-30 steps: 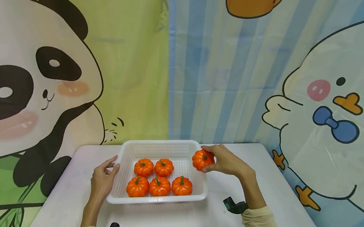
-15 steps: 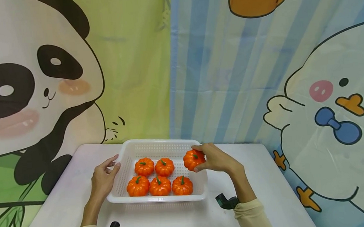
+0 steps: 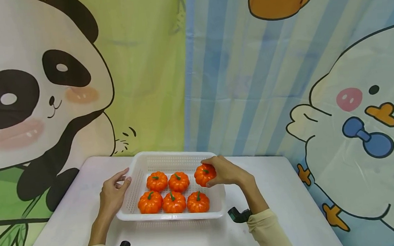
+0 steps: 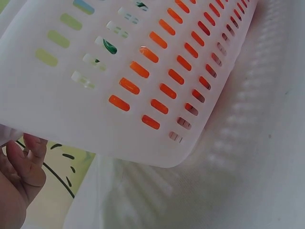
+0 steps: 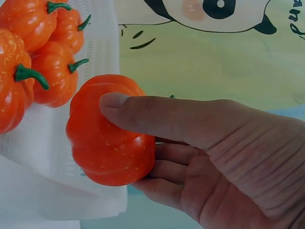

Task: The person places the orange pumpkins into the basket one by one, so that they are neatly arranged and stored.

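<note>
In the head view a small orange toy pumpkin point(image 3: 204, 174) is in my right hand point(image 3: 223, 171), over the right end of a white plastic basket point(image 3: 176, 216). The right wrist view shows the thumb across the pumpkin's side and the fingers curled behind it. Several like pumpkins with green stems, one of them a front pumpkin point(image 3: 173, 202), sit inside in two rows. At the basket's left end, my left hand point(image 3: 112, 193) holds the rim, its fingers point(image 4: 31, 167) bent at the edge in the left wrist view.
The basket stands on a white table point(image 3: 261, 195), toward its back edge. Behind hangs a cloth backdrop point(image 3: 152, 84) printed with a panda and a chick. Both wrists carry small black cameras, one being the right wrist's camera point(image 3: 239, 214).
My right hand has moved left with its pumpkin, from the basket's right rim to over the inside, near the back row. My left hand stays at the left rim.
</note>
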{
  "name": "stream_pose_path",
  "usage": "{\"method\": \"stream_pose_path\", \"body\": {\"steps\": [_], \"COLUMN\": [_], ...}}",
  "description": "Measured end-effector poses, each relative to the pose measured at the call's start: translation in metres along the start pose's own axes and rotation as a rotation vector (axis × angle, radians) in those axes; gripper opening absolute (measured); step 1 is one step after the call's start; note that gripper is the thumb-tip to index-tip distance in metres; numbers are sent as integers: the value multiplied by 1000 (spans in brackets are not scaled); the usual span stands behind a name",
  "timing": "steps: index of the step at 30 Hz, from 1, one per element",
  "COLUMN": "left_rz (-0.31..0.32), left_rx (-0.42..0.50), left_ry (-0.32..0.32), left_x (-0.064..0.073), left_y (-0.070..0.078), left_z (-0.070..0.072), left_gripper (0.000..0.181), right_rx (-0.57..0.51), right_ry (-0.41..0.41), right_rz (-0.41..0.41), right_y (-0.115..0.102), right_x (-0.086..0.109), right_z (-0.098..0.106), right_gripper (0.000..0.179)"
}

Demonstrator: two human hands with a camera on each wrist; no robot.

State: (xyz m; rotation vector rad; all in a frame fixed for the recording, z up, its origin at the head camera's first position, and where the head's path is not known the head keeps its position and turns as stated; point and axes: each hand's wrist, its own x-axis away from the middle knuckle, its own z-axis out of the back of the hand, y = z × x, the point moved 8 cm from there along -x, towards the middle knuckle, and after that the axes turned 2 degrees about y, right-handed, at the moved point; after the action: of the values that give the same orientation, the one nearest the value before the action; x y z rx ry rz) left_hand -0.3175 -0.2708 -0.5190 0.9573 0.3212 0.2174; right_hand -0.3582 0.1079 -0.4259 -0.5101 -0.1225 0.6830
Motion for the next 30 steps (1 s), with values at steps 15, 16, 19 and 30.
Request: {"method": "stream_pose_path", "body": {"steps": [15, 16, 19, 30], "left_rz": [-14, -15, -9, -5], "left_rx": [7, 7, 7, -1], "left_ry": [10, 12, 16, 20], "left_x": [0, 0, -1, -1], "left_y": [0, 0, -1, -1], "left_z": [2, 2, 1, 1], "left_gripper": [49, 49, 48, 48], "right_rx": [30, 30, 29, 25], "right_ry": [-73, -78, -92, -149], "right_rz": [-57, -58, -54, -34], "right_y": [11, 12, 15, 17], "right_x": [-23, -24, -28, -37], "right_z": [-13, -14, -18, -28], "right_gripper": [71, 71, 70, 69]}}
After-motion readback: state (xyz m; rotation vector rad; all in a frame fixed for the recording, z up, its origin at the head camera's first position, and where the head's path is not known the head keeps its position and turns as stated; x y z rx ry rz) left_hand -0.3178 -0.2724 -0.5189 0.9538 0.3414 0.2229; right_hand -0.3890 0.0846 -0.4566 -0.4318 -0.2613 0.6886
